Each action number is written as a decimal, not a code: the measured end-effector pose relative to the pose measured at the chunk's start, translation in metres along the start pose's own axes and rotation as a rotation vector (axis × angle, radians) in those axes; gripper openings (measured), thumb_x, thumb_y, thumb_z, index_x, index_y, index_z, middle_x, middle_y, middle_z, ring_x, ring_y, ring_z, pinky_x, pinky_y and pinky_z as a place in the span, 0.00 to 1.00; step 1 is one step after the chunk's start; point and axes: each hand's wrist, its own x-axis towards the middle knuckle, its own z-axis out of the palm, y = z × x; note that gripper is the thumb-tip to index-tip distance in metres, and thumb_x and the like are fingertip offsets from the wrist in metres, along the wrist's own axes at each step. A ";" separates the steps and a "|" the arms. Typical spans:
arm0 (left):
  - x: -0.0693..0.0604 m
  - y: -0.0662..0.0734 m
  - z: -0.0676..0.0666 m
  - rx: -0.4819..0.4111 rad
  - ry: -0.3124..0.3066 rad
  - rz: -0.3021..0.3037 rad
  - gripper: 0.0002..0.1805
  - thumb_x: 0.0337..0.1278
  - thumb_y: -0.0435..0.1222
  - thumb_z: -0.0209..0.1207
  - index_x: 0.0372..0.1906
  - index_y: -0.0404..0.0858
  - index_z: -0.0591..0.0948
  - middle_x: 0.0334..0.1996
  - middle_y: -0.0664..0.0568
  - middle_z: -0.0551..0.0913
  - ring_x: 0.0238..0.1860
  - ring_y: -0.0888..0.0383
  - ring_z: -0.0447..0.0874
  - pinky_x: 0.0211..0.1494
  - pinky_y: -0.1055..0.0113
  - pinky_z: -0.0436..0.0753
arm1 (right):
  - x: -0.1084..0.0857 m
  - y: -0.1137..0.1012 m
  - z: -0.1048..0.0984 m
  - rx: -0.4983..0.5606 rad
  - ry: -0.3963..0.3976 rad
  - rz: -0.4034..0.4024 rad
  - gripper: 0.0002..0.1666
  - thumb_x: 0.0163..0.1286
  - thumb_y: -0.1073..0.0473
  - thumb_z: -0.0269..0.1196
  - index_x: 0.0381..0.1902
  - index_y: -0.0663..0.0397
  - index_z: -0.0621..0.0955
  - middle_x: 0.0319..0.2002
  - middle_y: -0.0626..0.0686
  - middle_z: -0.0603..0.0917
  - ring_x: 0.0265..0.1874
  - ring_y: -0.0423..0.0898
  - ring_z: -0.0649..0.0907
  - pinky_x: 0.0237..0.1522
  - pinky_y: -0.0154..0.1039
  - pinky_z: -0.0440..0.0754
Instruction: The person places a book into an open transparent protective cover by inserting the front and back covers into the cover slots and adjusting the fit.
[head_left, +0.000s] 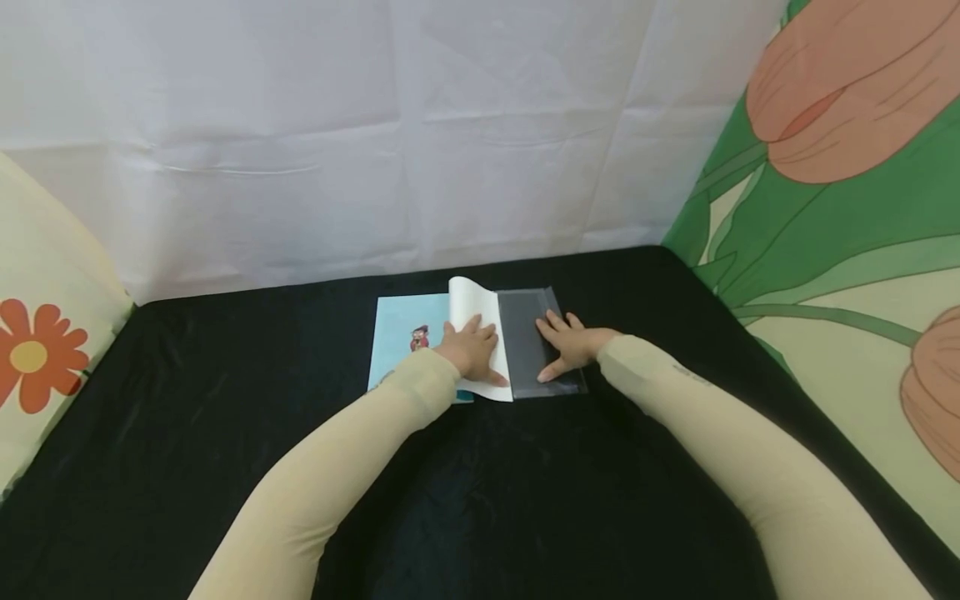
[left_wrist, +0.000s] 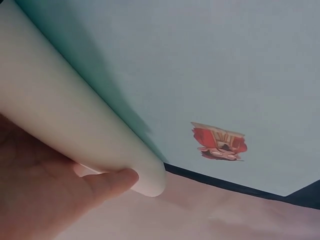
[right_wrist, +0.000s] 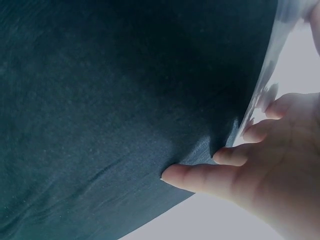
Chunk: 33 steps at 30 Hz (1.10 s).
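Booklet (head_left: 395,321) and clear plastic cover (head_left: 520,350) lie side by side on a black cloth (head_left: 225,425), towards its far edge. The booklet's pale-blue face shows on the left, printed with a small cartoon figure (head_left: 420,337) in red and a dark hat; in the left wrist view the figure appears upside down. A white leaf (head_left: 472,298) curls over the booklet's right part, its edge meeting the cover. The left hand (head_left: 472,352) rests on this leaf with fingers spread, pressing rather than grasping. The right hand (head_left: 572,344) lies on the cover's right part, also spread and clenched on nothing, its fingertips near the plastic's edge in the right wrist view. Grey marks (head_left: 692,375) on the right cream sleeve (head_left: 750,467) are too small to read. Behind hangs a creased white sheet (head_left: 262,108); a tulip-patterned fabric (head_left: 847,200) stands right, and an orange-flowered one (head_left: 33,354) left.
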 end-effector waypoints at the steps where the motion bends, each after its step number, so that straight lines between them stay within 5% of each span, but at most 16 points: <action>1: 0.000 0.001 0.000 -0.002 0.003 -0.004 0.45 0.62 0.64 0.51 0.76 0.43 0.57 0.77 0.55 0.50 0.77 0.53 0.37 0.72 0.43 0.49 | 0.000 0.000 0.000 0.001 -0.001 0.001 0.62 0.66 0.40 0.63 0.76 0.66 0.40 0.74 0.69 0.32 0.70 0.72 0.35 0.67 0.67 0.45; 11: 0.002 0.003 -0.001 0.031 0.010 -0.063 0.46 0.60 0.65 0.52 0.75 0.43 0.60 0.76 0.55 0.54 0.77 0.53 0.41 0.72 0.45 0.53 | 0.002 0.001 0.002 0.007 0.003 -0.008 0.61 0.66 0.41 0.63 0.76 0.65 0.40 0.74 0.68 0.32 0.71 0.71 0.34 0.67 0.68 0.44; 33: 0.004 0.007 -0.007 0.019 -0.005 -0.022 0.45 0.61 0.64 0.51 0.76 0.44 0.58 0.77 0.55 0.52 0.77 0.52 0.40 0.73 0.43 0.47 | 0.000 0.006 0.002 -0.010 0.005 0.001 0.62 0.66 0.39 0.63 0.76 0.65 0.40 0.74 0.68 0.32 0.70 0.72 0.35 0.67 0.68 0.45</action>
